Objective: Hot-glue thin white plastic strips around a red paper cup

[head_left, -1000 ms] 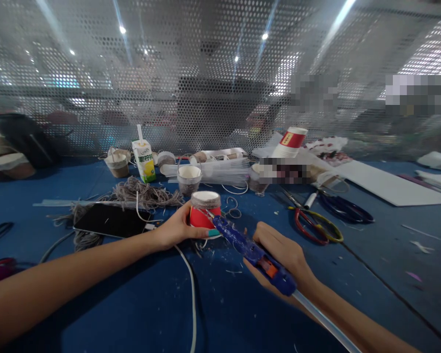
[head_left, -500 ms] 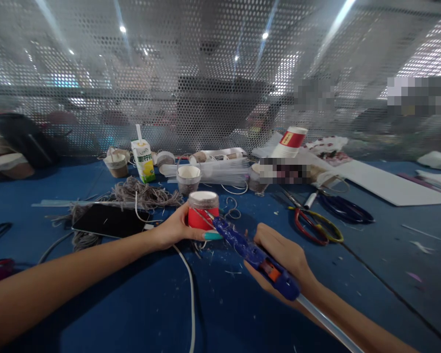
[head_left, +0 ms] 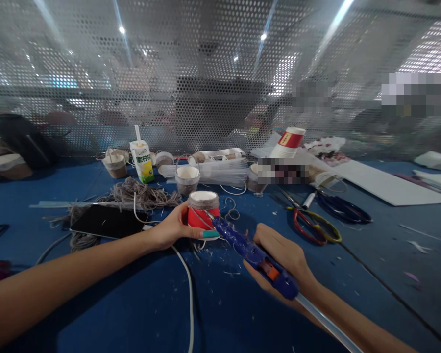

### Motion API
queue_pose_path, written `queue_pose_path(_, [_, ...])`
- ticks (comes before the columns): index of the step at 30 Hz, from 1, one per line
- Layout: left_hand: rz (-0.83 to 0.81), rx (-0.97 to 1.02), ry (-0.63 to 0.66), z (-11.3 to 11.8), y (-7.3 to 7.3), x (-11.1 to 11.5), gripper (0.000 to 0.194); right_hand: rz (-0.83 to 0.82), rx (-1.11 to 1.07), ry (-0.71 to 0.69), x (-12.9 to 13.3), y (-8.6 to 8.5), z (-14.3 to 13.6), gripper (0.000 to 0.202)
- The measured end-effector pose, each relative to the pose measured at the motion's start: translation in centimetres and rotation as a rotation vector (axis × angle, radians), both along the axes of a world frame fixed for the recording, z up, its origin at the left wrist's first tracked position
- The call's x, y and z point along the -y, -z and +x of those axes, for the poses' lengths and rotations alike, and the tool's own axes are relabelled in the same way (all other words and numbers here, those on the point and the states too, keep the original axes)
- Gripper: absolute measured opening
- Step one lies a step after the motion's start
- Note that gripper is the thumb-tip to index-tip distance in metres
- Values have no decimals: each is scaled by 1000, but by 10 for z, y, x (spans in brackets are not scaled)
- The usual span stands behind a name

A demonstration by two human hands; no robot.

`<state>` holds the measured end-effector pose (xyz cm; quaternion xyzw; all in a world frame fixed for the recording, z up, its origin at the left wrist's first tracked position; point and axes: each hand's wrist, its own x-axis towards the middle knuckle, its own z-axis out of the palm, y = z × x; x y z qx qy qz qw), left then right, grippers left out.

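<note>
My left hand [head_left: 180,226] is closed around a red paper cup [head_left: 198,219], its thumb with a long turquoise nail lying across the front. Grey cord is wound about the cup's upper part, below a white rim. In my right hand [head_left: 284,255] is a blue hot glue gun [head_left: 242,245], with a clear glue stick [head_left: 327,321] sticking out of its back. The gun's metal tip points at the red side of the cup, very near or touching it. A strand of cord slants across the red there. Part of my right fingers is hidden behind the gun.
Behind the cup stand a small cord-wrapped bucket [head_left: 187,184] and a drink carton [head_left: 142,162]. Left lie tangled grey cord [head_left: 132,193] and a phone [head_left: 105,220]. Scissors [head_left: 312,228] and a white board [head_left: 389,184] lie right. A white cable [head_left: 191,294] runs towards me.
Both hands, the cup and the glue gun keep nearly the same place. The whole view has shifted very slightly.
</note>
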<state>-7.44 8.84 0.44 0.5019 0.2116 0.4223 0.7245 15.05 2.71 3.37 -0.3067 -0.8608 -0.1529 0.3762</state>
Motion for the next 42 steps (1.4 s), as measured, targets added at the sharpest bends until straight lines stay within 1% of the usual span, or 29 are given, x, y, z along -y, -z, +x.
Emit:
queue_pose_path(3, [-6,16,2,0,-1,0,59,9,-18,-3,0,0,0,21])
queue_pose_path(8, [-30,24,49,-3,0,-1,56,4,5,4,1,-2,1,21])
queue_pose_path(12, [-21,22,54,-4,3,-2,52,-14,-13,11,1,-3,1,23])
queue_pose_path(15, [-8,21,61,-4,2,-1,52,-11,-33,8,2,-4,0,24])
queue_pose_path(22, [-24,-82,-18,0,-1,1,68,-3,7,-7,2,-5,-1,23])
queue_pose_path(26, [-49,-81,-59,0,0,1,67,10,-6,-3,2,-5,-1,24])
queue_pose_path(33, [-46,-41,-11,-1,-3,1,60,-4,1,5,2,-6,-1,24])
queue_pose_path(42, [-22,-6,22,-2,-2,1,57,-5,-16,-6,2,-6,0,24])
